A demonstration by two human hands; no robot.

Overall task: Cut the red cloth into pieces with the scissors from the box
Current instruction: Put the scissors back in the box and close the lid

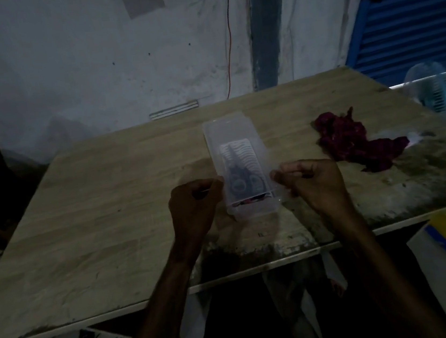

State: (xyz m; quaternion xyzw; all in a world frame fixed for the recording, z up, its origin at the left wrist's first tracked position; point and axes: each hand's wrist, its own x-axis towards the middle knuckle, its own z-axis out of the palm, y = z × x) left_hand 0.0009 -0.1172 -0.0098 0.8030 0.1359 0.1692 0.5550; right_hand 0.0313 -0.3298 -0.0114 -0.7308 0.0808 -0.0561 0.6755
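On the worn wooden counter (95,212), the left hand (196,200) sat against the left long wall of the clear rectangular plastic box (228,131), fingers curled in and pinching at its rim; the hold looked meant to steady the box, or to free a lid, though the dim light hid whether a lid was on.

The box lay about midway along the counter, nearer the front edge than the back, one short end toward the front edge; that put it squarely between the two arms and easy to work from both sides. Inside it lay the dark-handled scissors (238,176), handles toward the front edge and blades pointing to the back edge; they had not yet been taken out.

The right hand (313,183) mirrored the left one, fingertips bunched and pinching the right rim of the box; a matched pull from both sides was probably the aim.

The crumpled red cloth (353,141) lay apart from the box, toward the right edge; it was uncut and untouched, left within reach of the right hand for later.
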